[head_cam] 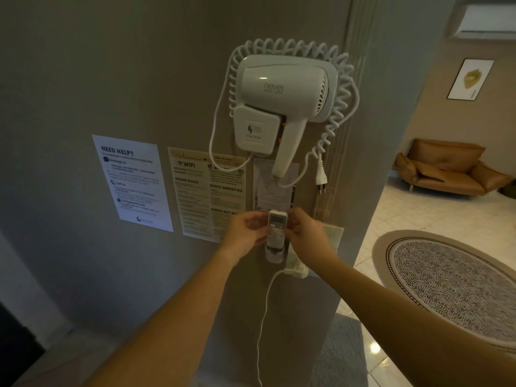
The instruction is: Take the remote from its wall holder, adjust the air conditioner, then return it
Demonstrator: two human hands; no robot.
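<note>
A small white remote (277,227) with a grey display stands upright, its lower end inside the white wall holder (275,254) on the grey wall. My left hand (245,233) grips the remote's left side with its fingers. My right hand (307,233) holds its right side, fingertips against the edge. The white air conditioner (485,20) hangs high on the far wall at the top right.
A white wall-mounted hair dryer (282,107) with a coiled cord hangs above the remote. Paper notices (134,182) are stuck to the wall at left. A plug and white cable (296,272) sit just below the holder. A round rug (452,286) and a brown sofa (446,169) lie to the right.
</note>
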